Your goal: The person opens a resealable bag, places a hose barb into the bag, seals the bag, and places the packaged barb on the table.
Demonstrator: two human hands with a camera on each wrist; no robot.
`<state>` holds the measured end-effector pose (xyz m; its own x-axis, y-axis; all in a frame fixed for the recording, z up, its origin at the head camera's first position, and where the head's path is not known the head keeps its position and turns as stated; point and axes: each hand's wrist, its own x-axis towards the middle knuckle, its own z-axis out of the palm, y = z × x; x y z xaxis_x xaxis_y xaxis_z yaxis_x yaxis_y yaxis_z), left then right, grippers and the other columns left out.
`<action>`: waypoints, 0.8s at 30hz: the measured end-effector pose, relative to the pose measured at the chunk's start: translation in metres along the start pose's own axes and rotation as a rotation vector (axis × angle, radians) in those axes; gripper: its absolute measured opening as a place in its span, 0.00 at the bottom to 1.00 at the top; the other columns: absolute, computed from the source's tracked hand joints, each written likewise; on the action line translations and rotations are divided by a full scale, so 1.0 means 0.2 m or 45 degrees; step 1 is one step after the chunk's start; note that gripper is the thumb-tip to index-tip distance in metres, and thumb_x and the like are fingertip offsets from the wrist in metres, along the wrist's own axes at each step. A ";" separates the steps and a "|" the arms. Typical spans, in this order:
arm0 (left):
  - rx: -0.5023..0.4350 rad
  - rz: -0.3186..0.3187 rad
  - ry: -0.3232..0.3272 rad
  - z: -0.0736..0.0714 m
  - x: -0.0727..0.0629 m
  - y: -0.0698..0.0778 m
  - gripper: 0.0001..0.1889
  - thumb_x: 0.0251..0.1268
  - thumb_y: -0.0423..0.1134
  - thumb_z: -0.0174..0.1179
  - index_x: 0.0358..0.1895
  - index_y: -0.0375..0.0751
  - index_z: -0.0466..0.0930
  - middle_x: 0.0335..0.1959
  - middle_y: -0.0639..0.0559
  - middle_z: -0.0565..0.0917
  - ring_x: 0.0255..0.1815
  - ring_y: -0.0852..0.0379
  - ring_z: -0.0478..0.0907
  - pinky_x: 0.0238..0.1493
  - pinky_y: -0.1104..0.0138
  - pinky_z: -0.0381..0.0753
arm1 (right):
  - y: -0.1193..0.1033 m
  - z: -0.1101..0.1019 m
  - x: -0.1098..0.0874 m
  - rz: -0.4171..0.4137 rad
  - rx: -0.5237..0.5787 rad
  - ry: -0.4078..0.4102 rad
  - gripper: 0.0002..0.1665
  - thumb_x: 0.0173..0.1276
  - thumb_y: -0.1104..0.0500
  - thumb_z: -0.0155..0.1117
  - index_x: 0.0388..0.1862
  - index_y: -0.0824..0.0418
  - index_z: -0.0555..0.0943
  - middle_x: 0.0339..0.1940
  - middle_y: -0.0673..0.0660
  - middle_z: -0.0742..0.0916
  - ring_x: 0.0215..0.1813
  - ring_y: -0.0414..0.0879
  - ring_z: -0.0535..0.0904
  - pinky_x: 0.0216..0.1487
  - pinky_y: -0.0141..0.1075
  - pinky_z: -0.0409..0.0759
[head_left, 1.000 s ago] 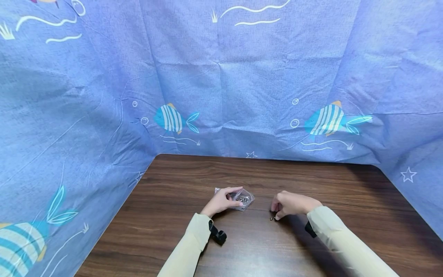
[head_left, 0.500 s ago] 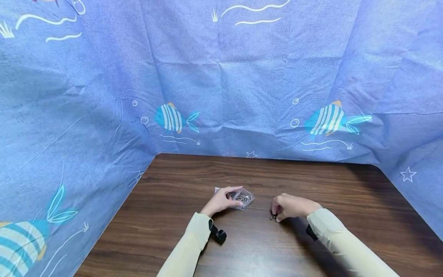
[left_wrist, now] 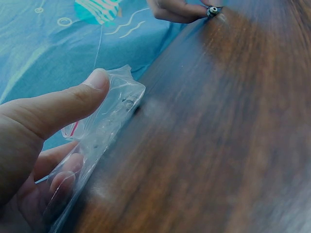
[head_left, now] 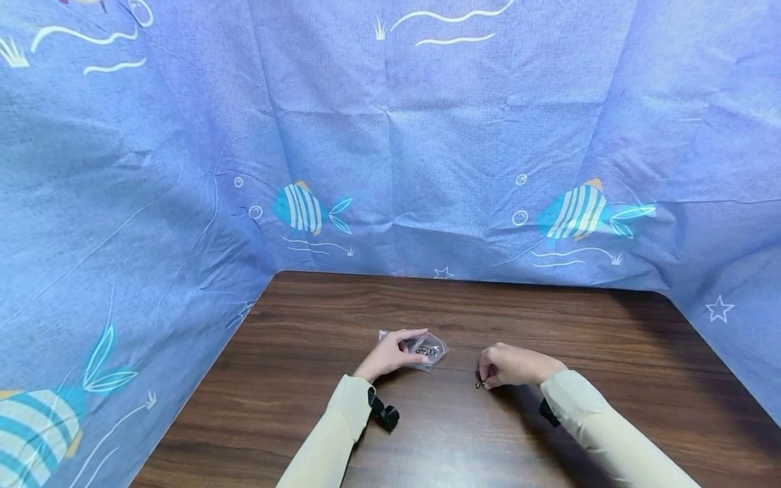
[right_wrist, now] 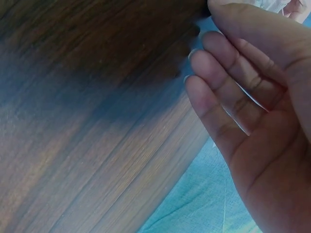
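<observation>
My left hand (head_left: 387, 356) holds a clear plastic zip bag (head_left: 434, 340) low over the table, with several small shiny metal pieces (head_left: 430, 351) inside. In the left wrist view the thumb lies along one side of the bag (left_wrist: 114, 104), and the curled fingers show through the film. To the right, my right hand (head_left: 512, 364) has thumb and forefinger together at the tabletop on a small dark metal piece (left_wrist: 213, 10), round with a pale centre. Another tiny metal piece (head_left: 478, 385) sits just left of those fingertips. In the right wrist view, the other fingers of the right hand (right_wrist: 262, 111) bend loosely.
The dark wood-grain table (head_left: 342, 298) carries both hands' work. A blue fish-print cloth (head_left: 451, 163) hangs behind and beside it. Each wrist wears a black strapped device, the left one (head_left: 386, 413) standing out over the tabletop.
The right hand's fingertips have shifted slightly left, closer to the loose metal piece. The left hand and the bag have stayed in place.
</observation>
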<state>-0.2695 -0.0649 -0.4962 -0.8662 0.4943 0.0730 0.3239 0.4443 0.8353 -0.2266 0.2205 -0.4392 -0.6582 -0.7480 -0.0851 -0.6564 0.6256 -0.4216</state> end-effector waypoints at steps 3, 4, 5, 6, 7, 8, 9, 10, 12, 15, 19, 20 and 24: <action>-0.005 -0.001 0.002 0.00 0.00 0.00 0.30 0.53 0.45 0.72 0.63 0.51 0.77 0.29 0.53 0.76 0.24 0.63 0.68 0.25 0.72 0.67 | -0.01 0.00 0.00 0.001 0.001 0.005 0.06 0.56 0.67 0.70 0.25 0.57 0.84 0.28 0.45 0.84 0.29 0.29 0.73 0.31 0.26 0.75; -0.006 -0.002 0.002 0.00 0.00 0.00 0.30 0.53 0.45 0.72 0.63 0.51 0.77 0.29 0.53 0.76 0.24 0.62 0.68 0.25 0.72 0.68 | -0.01 0.00 0.00 0.003 0.005 0.005 0.06 0.57 0.67 0.69 0.25 0.57 0.84 0.28 0.45 0.84 0.29 0.29 0.73 0.31 0.26 0.75; -0.005 -0.003 0.003 0.00 0.00 0.00 0.30 0.53 0.45 0.72 0.63 0.52 0.77 0.29 0.53 0.76 0.24 0.63 0.68 0.25 0.72 0.68 | -0.01 0.00 0.00 0.005 0.006 0.004 0.06 0.57 0.67 0.69 0.26 0.57 0.84 0.28 0.44 0.84 0.28 0.29 0.73 0.30 0.26 0.75; -0.003 -0.003 0.003 0.00 0.00 0.00 0.30 0.53 0.45 0.72 0.63 0.52 0.77 0.28 0.53 0.76 0.24 0.63 0.68 0.25 0.72 0.68 | -0.01 0.00 0.00 0.004 0.008 0.004 0.06 0.58 0.67 0.68 0.26 0.56 0.84 0.28 0.44 0.84 0.28 0.29 0.73 0.30 0.26 0.75; -0.001 -0.004 0.003 0.00 0.00 0.00 0.30 0.53 0.45 0.72 0.63 0.52 0.77 0.28 0.54 0.76 0.24 0.63 0.68 0.25 0.72 0.68 | -0.01 0.00 0.00 0.000 0.006 0.006 0.07 0.59 0.67 0.68 0.26 0.56 0.84 0.27 0.44 0.84 0.28 0.28 0.73 0.30 0.26 0.75; 0.000 -0.006 0.002 0.00 0.00 0.00 0.31 0.53 0.45 0.72 0.63 0.51 0.77 0.28 0.54 0.76 0.24 0.63 0.68 0.25 0.72 0.68 | 0.00 0.00 0.00 -0.004 0.005 0.008 0.07 0.59 0.67 0.67 0.26 0.55 0.84 0.27 0.43 0.83 0.28 0.28 0.73 0.30 0.26 0.75; 0.002 -0.005 0.002 0.00 0.00 0.00 0.31 0.53 0.45 0.72 0.63 0.51 0.77 0.29 0.54 0.76 0.24 0.63 0.68 0.25 0.72 0.68 | 0.00 0.01 0.00 -0.006 0.002 0.011 0.07 0.60 0.67 0.67 0.26 0.55 0.84 0.27 0.43 0.83 0.28 0.28 0.73 0.30 0.25 0.75; 0.005 -0.005 0.004 0.00 0.00 0.00 0.31 0.53 0.45 0.72 0.63 0.51 0.77 0.29 0.54 0.76 0.24 0.64 0.68 0.25 0.72 0.68 | 0.01 0.01 0.00 -0.007 0.000 0.015 0.07 0.60 0.67 0.67 0.26 0.55 0.84 0.27 0.43 0.83 0.27 0.28 0.73 0.30 0.25 0.75; 0.006 -0.003 0.005 0.00 0.00 0.00 0.31 0.53 0.45 0.72 0.63 0.51 0.77 0.30 0.53 0.77 0.24 0.64 0.68 0.25 0.72 0.68 | 0.01 0.01 0.00 -0.021 -0.011 0.024 0.08 0.59 0.67 0.67 0.26 0.55 0.84 0.27 0.43 0.84 0.28 0.28 0.73 0.30 0.25 0.75; 0.004 -0.001 0.007 0.00 0.00 0.00 0.31 0.53 0.45 0.72 0.63 0.50 0.76 0.31 0.51 0.78 0.24 0.64 0.68 0.26 0.72 0.68 | 0.02 0.02 0.00 -0.020 -0.022 0.027 0.08 0.59 0.67 0.67 0.25 0.55 0.84 0.27 0.43 0.84 0.28 0.27 0.73 0.30 0.25 0.75; 0.001 0.000 0.011 0.00 0.00 0.00 0.31 0.53 0.45 0.72 0.63 0.50 0.76 0.32 0.51 0.78 0.24 0.63 0.68 0.25 0.72 0.68 | 0.02 0.01 0.01 -0.019 -0.044 0.035 0.07 0.59 0.67 0.67 0.26 0.55 0.84 0.27 0.43 0.84 0.29 0.28 0.74 0.31 0.25 0.76; 0.001 0.000 0.012 0.01 0.00 0.00 0.31 0.53 0.45 0.72 0.63 0.50 0.77 0.31 0.51 0.77 0.24 0.63 0.68 0.25 0.72 0.68 | 0.02 0.01 0.01 -0.015 -0.046 0.038 0.07 0.58 0.67 0.67 0.26 0.55 0.85 0.27 0.43 0.85 0.29 0.28 0.74 0.31 0.26 0.76; -0.001 0.007 0.013 0.01 0.00 -0.01 0.30 0.53 0.45 0.72 0.63 0.51 0.77 0.28 0.52 0.76 0.24 0.63 0.67 0.24 0.72 0.67 | 0.01 0.00 0.02 -0.010 -0.062 0.050 0.07 0.59 0.67 0.67 0.26 0.56 0.84 0.27 0.43 0.84 0.30 0.29 0.75 0.32 0.26 0.76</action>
<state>-0.2691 -0.0647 -0.4980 -0.8682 0.4893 0.0829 0.3284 0.4413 0.8351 -0.2307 0.2194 -0.4400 -0.6664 -0.7442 -0.0465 -0.6780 0.6307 -0.3776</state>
